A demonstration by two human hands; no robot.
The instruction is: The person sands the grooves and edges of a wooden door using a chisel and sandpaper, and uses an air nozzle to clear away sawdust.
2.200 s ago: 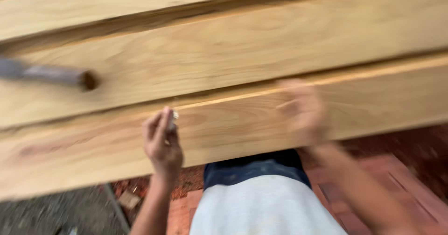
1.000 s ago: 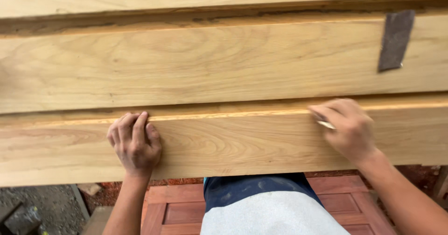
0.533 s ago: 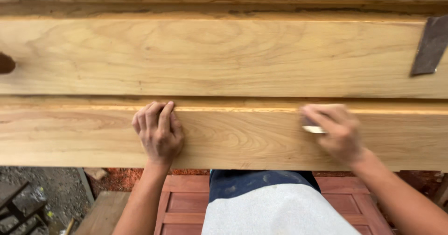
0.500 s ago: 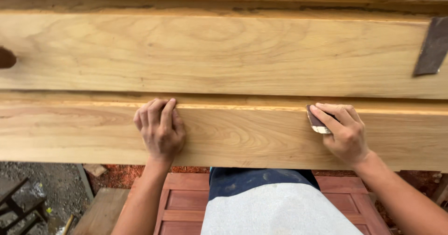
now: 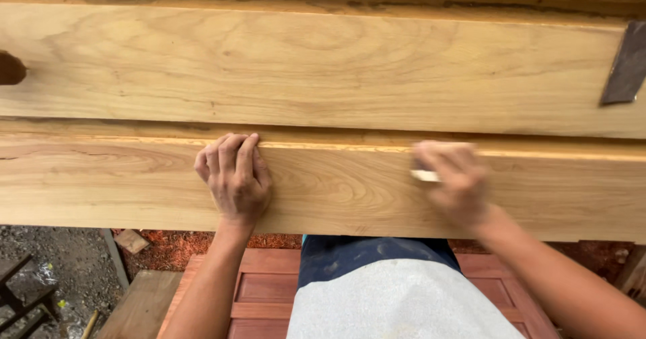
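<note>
My left hand [image 5: 233, 177] lies flat, holding nothing, on the near plank [image 5: 134, 184], stiff and heavy, while my right hand [image 5: 452, 181] pinches a small, light sanding pad [image 5: 425, 175] against its upper edge.

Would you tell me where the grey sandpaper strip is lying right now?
In the head view, the grey strip lies at the far right edge, on the upper plank, above and to the right of the right hand.
</note>
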